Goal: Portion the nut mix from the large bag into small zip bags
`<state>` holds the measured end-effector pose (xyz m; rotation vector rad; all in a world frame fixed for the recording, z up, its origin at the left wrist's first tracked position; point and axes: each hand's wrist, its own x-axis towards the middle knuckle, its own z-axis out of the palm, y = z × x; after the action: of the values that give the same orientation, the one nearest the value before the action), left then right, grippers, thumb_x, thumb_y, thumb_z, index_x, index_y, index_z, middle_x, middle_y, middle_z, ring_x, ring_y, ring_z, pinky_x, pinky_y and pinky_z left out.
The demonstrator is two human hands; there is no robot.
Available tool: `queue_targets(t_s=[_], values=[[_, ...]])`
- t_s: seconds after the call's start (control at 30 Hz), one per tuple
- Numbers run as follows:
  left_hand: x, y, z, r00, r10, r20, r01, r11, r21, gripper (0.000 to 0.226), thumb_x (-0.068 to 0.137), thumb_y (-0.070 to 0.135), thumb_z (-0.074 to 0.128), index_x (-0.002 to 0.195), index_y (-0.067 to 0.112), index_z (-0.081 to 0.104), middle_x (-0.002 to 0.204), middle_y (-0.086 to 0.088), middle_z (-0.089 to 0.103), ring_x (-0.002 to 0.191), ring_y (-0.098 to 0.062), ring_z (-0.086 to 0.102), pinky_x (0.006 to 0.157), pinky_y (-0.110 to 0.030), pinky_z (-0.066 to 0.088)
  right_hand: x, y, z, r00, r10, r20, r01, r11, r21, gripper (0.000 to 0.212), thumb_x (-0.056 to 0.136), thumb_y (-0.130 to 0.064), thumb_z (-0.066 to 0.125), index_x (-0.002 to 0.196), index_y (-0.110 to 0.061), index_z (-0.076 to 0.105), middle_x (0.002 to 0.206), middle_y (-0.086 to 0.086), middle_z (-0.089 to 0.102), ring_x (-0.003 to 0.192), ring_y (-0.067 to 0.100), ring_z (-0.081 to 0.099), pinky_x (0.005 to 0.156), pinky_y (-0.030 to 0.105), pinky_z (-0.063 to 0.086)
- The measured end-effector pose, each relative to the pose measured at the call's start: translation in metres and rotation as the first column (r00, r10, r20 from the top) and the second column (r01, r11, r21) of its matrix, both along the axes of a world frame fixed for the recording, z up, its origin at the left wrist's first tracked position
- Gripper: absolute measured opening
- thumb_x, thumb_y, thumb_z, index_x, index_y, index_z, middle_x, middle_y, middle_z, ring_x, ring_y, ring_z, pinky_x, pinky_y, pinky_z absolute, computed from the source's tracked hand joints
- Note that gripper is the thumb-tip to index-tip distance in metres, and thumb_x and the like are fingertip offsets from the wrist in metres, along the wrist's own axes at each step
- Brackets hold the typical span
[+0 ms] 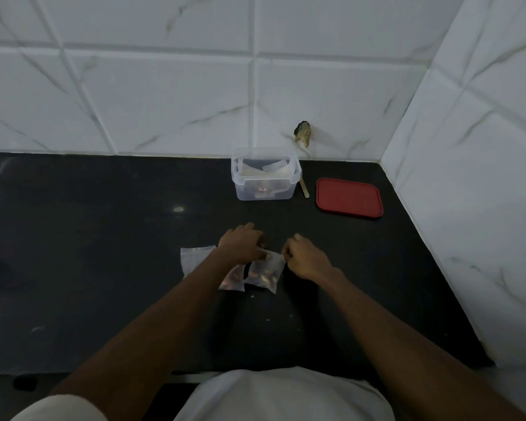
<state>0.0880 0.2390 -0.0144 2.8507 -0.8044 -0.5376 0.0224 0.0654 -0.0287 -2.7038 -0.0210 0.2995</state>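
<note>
A small clear zip bag of nuts (263,273) stands on the black counter (104,253) in front of me. My left hand (240,246) pinches its top at the left corner and my right hand (304,258) pinches the top at the right corner. A second small bag with nuts (233,281) lies just left of it, partly under my left forearm. Another small zip bag (193,258), seemingly empty, lies further left. A clear plastic container (265,174) holding a larger bag stands at the back near the wall.
A red lid (349,197) lies to the right of the container, with a thin wooden stick (304,186) between them. White tiled walls close the back and right side. A damaged spot (302,133) marks the back wall. The counter's front edge is near my body.
</note>
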Motion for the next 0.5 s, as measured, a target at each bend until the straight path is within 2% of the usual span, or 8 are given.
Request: queue_targets(t_s=[0.07, 0.13, 0.2, 0.27, 0.3, 0.37, 0.43, 0.5], values=[[0.004, 0.001, 0.001, 0.999, 0.016, -0.034, -0.018, 0.999, -0.032, 0.037, 0.088, 0.047, 0.063, 0.115, 0.022, 0.061, 0.116, -0.003, 0.049, 0.114, -0.023, 0.050, 0.096, -0.042, 0.042, 0.003, 0.000, 0.004, 0.999, -0.043, 0.013, 0.042, 0.998, 0.046, 0.008, 0.095, -0.013, 0.049, 0.096, -0.018, 0.056, 0.112, 0.005, 0.052, 0.101, 0.022, 0.053, 0.083, 0.037, 0.046], [0.006, 0.003, 0.004, 0.977, 0.099, -0.190, -0.142, 0.963, -0.230, 0.019, 0.088, 0.038, 0.068, 0.096, 0.021, 0.063, 0.103, -0.001, 0.055, 0.105, -0.023, 0.057, 0.090, -0.039, 0.048, 0.006, -0.001, 0.006, 0.991, -0.137, 0.001, 0.133, 0.966, 0.224, 0.006, 0.097, -0.015, 0.048, 0.095, -0.019, 0.051, 0.105, 0.003, 0.056, 0.091, 0.018, 0.055, 0.074, 0.032, 0.043], [0.007, 0.005, 0.011, 0.860, 0.175, -0.479, -0.408, 0.800, -0.440, 0.011, 0.089, 0.026, 0.069, 0.092, 0.017, 0.063, 0.096, -0.004, 0.065, 0.095, -0.022, 0.065, 0.084, -0.037, 0.053, 0.008, -0.002, 0.006, 0.954, -0.296, -0.036, 0.275, 0.825, 0.495, 0.002, 0.099, -0.020, 0.052, 0.101, -0.021, 0.051, 0.104, 0.001, 0.060, 0.090, 0.015, 0.058, 0.071, 0.027, 0.043], [0.005, 0.006, 0.019, 0.718, 0.152, -0.679, -0.610, 0.607, -0.509, 0.014, 0.092, 0.022, 0.066, 0.103, 0.014, 0.064, 0.101, -0.007, 0.069, 0.091, -0.020, 0.068, 0.079, -0.035, 0.057, 0.008, -0.004, 0.006, 0.912, -0.389, -0.132, 0.366, 0.624, 0.690, 0.017, 0.096, -0.029, 0.060, 0.110, -0.025, 0.050, 0.111, -0.001, 0.063, 0.098, 0.016, 0.063, 0.078, 0.028, 0.050], [0.003, 0.005, 0.021, 0.673, 0.125, -0.729, -0.667, 0.531, -0.524, 0.018, 0.093, 0.023, 0.064, 0.108, 0.014, 0.063, 0.104, -0.008, 0.070, 0.091, -0.019, 0.070, 0.074, -0.032, 0.058, 0.008, -0.004, 0.006, 0.908, -0.382, -0.170, 0.380, 0.582, 0.719, 0.023, 0.094, -0.033, 0.063, 0.113, -0.028, 0.050, 0.113, -0.002, 0.064, 0.101, 0.015, 0.064, 0.080, 0.030, 0.052], [0.000, 0.000, 0.023, 0.618, 0.097, -0.780, -0.749, 0.375, -0.547, 0.026, 0.092, 0.022, 0.065, 0.116, 0.011, 0.061, 0.108, -0.011, 0.070, 0.091, -0.020, 0.072, 0.068, -0.030, 0.058, 0.007, -0.004, 0.008, 0.924, -0.323, -0.205, 0.367, 0.600, 0.711, 0.020, 0.094, -0.035, 0.063, 0.111, -0.026, 0.056, 0.110, -0.003, 0.066, 0.098, 0.015, 0.065, 0.076, 0.029, 0.052], [-0.002, -0.006, 0.021, 0.603, 0.121, -0.789, -0.788, 0.242, -0.566, 0.033, 0.090, 0.020, 0.067, 0.120, 0.010, 0.057, 0.113, -0.012, 0.068, 0.092, -0.020, 0.071, 0.071, -0.033, 0.060, 0.007, -0.003, 0.011, 0.921, -0.328, -0.209, 0.369, 0.568, 0.736, 0.013, 0.096, -0.029, 0.061, 0.104, -0.019, 0.063, 0.102, 0.000, 0.069, 0.090, 0.016, 0.067, 0.069, 0.028, 0.054], [-0.005, -0.012, 0.016, 0.601, 0.122, -0.790, -0.798, 0.151, -0.584, 0.043, 0.087, 0.021, 0.072, 0.124, 0.016, 0.052, 0.116, -0.010, 0.066, 0.098, -0.022, 0.070, 0.080, -0.039, 0.060, 0.009, -0.004, 0.015, 0.889, -0.394, -0.236, 0.413, 0.463, 0.784, 0.017, 0.097, -0.027, 0.061, 0.106, -0.013, 0.064, 0.100, 0.004, 0.071, 0.083, 0.017, 0.069, 0.065, 0.029, 0.057]])
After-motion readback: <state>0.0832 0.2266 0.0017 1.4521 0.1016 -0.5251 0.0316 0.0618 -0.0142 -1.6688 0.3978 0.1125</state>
